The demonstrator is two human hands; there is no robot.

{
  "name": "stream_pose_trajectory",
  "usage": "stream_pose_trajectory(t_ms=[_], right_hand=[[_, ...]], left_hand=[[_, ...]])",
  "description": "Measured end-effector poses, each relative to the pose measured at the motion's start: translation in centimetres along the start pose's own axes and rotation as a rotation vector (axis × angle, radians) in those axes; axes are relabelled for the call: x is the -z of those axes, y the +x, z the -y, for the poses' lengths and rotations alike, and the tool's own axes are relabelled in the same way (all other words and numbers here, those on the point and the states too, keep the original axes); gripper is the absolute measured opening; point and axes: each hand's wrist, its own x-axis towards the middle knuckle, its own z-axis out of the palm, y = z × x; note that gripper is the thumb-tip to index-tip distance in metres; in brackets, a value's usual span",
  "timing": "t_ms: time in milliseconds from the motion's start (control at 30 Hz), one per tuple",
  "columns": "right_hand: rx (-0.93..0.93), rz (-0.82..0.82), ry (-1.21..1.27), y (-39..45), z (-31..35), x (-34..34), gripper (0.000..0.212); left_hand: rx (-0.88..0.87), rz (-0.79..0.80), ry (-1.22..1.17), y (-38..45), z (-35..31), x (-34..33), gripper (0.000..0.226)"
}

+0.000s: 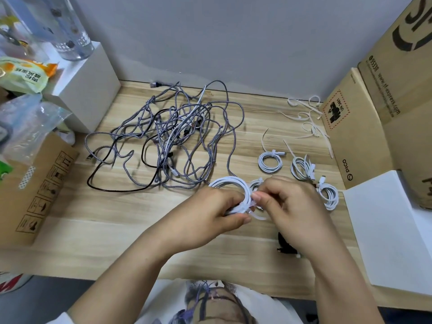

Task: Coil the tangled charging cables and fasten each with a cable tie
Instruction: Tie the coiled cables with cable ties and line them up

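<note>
Gripping a white cable coil near the middle of the wooden table, the left hand has its fingers curled round the loops, while the right hand pinches a white cable tie against the coil with thumb and forefinger, its other fingers curled.

Cardboard boxes line both sides. The box at the left edge holds clear plastic bags; what else is in it cannot be made out. A white box at the back left corner carries a clear bottle and a snack packet. Tall cardboard boxes stand along the right edge, with a flat white box in front of them.

Toward the back, left of centre, lies the tangle of grey braided, black and white cables. Three tied white coils rest between the hands and the right edge, and loose cable ties lie near the back right corner. A small dark object shows under the right wrist.

Bare wood stretches along the front edge, left of the arms.
</note>
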Motion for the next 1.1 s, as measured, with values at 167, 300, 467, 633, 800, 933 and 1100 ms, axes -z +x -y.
stream_pose_trajectory(t_ms=[167, 300, 467, 633, 800, 933, 1100], right_hand=[[0.073, -0.08, -0.112, -0.1, 0.0, -1.3, 0.03], [0.182, -0.194, -0.152, -0.1, 0.2, -1.7, 0.019], [0.481, -0.076, -0.355, 1.0, 0.2, -2.1, 0.023], [0.547, 0.063, -0.369, 1.6, 0.3, -2.7, 0.027], [0.445, 0.115, -0.269, 1.7, -0.4, -3.1, 0.006], [0.337, 0.075, 0.051, 1.1, -0.9, -3.4, 0.005], [0.196, -0.054, 0.344, 0.2, -0.8, -3.6, 0.001]], left_hand=[[0.064, -0.031, -0.008, 0.2, 0.2, -0.6, 0.038], [0.098, -0.022, -0.026, 0.4, 0.7, -0.4, 0.034], [0.089, 0.062, 0.003, 0.5, 1.1, -0.5, 0.022], [0.115, 0.147, 0.038, 0.8, 1.7, 0.2, 0.023], [0.083, 0.135, 0.079, 1.0, 1.9, 0.3, 0.038], [0.059, 0.085, -0.056, 1.0, 2.3, 0.7, 0.025], [-0.016, 0.046, -0.105, 0.7, 1.9, 0.9, 0.017]])
